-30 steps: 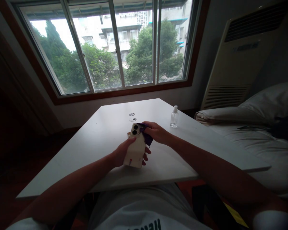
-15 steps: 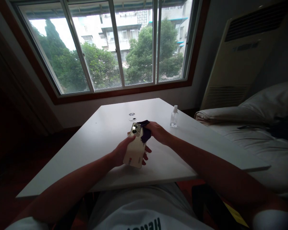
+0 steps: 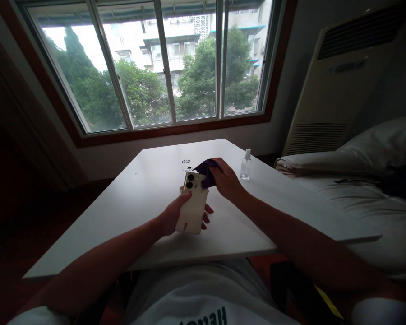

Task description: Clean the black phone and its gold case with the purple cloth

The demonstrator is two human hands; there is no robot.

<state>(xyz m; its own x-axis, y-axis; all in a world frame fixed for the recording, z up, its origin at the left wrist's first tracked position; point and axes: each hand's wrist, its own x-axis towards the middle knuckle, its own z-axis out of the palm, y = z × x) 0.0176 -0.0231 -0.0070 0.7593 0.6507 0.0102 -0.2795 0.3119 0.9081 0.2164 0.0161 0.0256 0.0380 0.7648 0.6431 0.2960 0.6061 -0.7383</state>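
A pale gold smartphone (image 3: pixel 192 207) is tilted above the near part of the table, its back with the round camera lenses facing me. My left hand (image 3: pixel 173 212) is closed around it, thumb on the left edge of the back and fingertips showing past the right edge. In my right hand (image 3: pixel 226 177) is a bunched dark purple cloth (image 3: pixel 207 172), pinched between thumb and fingers. The cloth lies over the phone's upper right corner, beside the lenses. The phone's screen side is hidden.
A clear spray bottle (image 3: pixel 246 165) with a white cap stands on the white table (image 3: pixel 128 198), to the right of my hands. Beyond the phone are small round marks or discs (image 3: pixel 186 165). A padded seat (image 3: pixel 325 180) borders the table's right side; a window is ahead.
My right hand has moved up and slightly to the right with the cloth, uncovering more of the phone's back. The phone has turned slightly in my left hand.
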